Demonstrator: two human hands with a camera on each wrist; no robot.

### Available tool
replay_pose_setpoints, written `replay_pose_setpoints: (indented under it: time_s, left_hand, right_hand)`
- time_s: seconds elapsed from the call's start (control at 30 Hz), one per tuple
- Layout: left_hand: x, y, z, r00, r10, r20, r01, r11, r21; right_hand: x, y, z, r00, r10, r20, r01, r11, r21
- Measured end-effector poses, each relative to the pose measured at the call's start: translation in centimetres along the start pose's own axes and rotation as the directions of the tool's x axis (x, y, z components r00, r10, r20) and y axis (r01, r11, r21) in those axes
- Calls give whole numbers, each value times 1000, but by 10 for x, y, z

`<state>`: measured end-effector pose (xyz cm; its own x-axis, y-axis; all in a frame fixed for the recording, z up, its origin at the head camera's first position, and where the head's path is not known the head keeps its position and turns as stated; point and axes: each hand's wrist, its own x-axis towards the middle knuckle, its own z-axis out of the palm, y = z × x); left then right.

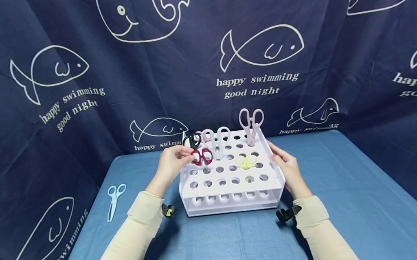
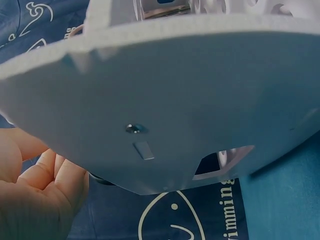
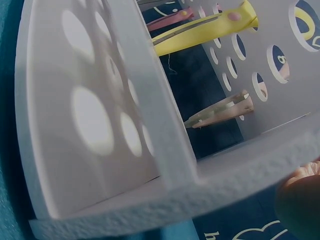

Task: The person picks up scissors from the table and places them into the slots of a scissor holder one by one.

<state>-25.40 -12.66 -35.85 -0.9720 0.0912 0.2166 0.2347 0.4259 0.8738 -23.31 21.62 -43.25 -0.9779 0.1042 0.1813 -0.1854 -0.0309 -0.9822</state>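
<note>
A white rack (image 1: 231,191) with rows of round holes stands on the table, several pairs of scissors upright in it. My left hand (image 1: 172,162), at its left side, pinches the handle of the red scissors (image 1: 206,156), whose blades point down at a hole. Close by stand black scissors (image 1: 196,139), pink scissors (image 1: 205,135) and white scissors (image 1: 216,141). My right hand (image 1: 288,168) holds the rack's right side wall. Yellow scissors (image 1: 246,161) and light purple scissors (image 1: 252,125) stand nearer that hand. The rack's side wall (image 2: 165,100) hides the scissors in the left wrist view.
Light blue scissors (image 1: 114,200) lie on the blue tabletop (image 1: 232,242), left of the rack. A dark blue curtain (image 1: 203,65) with white fish drawings hangs behind. Through the rack, the right wrist view shows yellow blades (image 3: 205,30) hanging down.
</note>
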Motion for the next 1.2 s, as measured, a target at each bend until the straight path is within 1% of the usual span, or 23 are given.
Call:
replay_pose_setpoints:
  time_s: [0.23,0.43,0.6,0.93,1.2]
  left_hand:
    - [-1,0,-1,1000,-10,12,10,999,-30]
    - [-3,2,-5,1000,11,22,-10,998,-58]
    - [-4,1,-9,999,27,20,-26,998,-48]
    - [-3,1,-15,999,32,17,-31,996,-79]
    - [-3,2,-23,998,67,6,-66,994,-86]
  right_hand:
    - [0,0,0,1000,1,7,-1,1000,6]
    - [-1,1,-1,1000,-12,16,12,1000,11]
    - [-1,1,0,1000,-17,19,17,1000,12]
    - [-1,-1,0,1000,-8,19,7,1000,30]
    - [-1,-2,0,1000,-5,16,5,1000,27]
